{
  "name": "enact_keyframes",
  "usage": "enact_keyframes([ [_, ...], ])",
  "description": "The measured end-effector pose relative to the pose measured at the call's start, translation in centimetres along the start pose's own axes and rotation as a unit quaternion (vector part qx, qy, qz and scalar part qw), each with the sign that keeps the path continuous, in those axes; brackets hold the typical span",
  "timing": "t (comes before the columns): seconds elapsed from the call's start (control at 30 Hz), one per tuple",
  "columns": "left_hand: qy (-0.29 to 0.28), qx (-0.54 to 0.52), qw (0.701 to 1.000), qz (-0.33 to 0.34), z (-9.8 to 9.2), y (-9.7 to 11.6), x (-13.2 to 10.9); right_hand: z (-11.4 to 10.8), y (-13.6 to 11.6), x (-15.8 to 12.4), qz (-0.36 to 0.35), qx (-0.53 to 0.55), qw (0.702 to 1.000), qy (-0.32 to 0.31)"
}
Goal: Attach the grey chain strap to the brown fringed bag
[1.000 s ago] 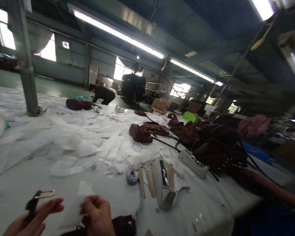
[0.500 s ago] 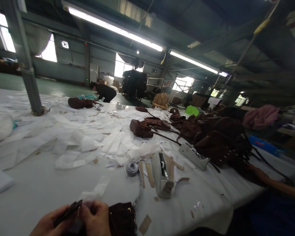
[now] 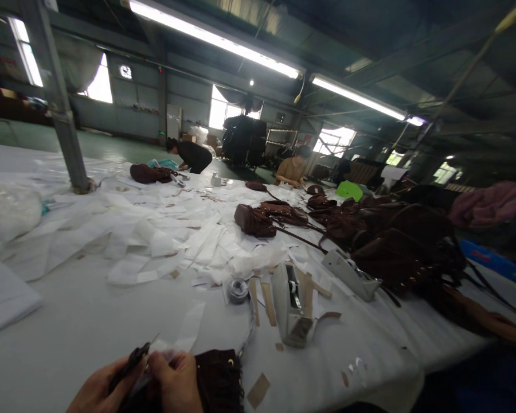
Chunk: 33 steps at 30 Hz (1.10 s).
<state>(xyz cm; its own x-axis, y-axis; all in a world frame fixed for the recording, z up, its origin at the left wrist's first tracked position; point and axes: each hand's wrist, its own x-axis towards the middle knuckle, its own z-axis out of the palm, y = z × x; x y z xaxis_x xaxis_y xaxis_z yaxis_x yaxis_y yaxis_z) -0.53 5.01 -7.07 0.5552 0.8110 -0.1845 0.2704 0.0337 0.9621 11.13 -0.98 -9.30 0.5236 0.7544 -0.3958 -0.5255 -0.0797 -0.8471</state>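
My left hand is closed around a dark brown strap at the bottom of the view. Pressed up against it, my right hand pinches a thin white piece of paper beside the strap's end. Under and right of the hands lies a dark brown bag with a gold eyelet and a gathered edge; its lower part is cut off by the frame. A rolled tape measure lies beyond the bag, with a grey tape dispenser to its right.
White paper sheets cover much of the table. More brown bags are heaped at the right, near a second dispenser. A co-worker's arm reaches in there. A metal post rises at the left.
The view has shifted, so the table's things sit further right. Both hands stay together at the strap; its end and the white paper now show more clearly at the fingertips.
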Motion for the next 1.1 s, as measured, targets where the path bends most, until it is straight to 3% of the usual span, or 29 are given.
enact_keyframes([
  [0.1, -0.050, -0.024, 0.998, -0.012, 0.3, 0.5, -0.1, 0.0, -0.5, 0.0, 0.018, 0.008, 1.000, -0.016],
  [0.2, -0.035, -0.012, 0.999, 0.000, 0.7, 1.0, 0.0, 0.1, -0.9, 0.1, 0.025, 0.027, 0.998, -0.051],
  [0.37, -0.023, -0.014, 1.000, 0.016, 0.6, 0.7, 0.7, 0.0, -0.9, 1.0, 0.053, 0.156, 0.982, -0.097],
  [0.57, 0.011, -0.042, 0.999, 0.027, -0.8, 0.4, 0.7, 0.1, -3.5, 1.2, 0.063, 0.194, 0.977, -0.061],
  [0.7, -0.026, -0.052, 0.998, 0.014, -1.0, 1.3, 0.1, 0.4, -5.6, 0.8, 0.075, 0.195, 0.976, -0.057],
  [0.87, -0.068, -0.072, 0.995, 0.004, -1.0, 2.3, 0.5, 0.0, -5.7, 1.2, 0.078, 0.185, 0.978, -0.057],
  [1.1, -0.067, -0.043, 0.997, 0.013, -1.9, 5.4, 0.8, -0.2, -6.1, 1.4, 0.114, 0.201, 0.972, -0.054],
])
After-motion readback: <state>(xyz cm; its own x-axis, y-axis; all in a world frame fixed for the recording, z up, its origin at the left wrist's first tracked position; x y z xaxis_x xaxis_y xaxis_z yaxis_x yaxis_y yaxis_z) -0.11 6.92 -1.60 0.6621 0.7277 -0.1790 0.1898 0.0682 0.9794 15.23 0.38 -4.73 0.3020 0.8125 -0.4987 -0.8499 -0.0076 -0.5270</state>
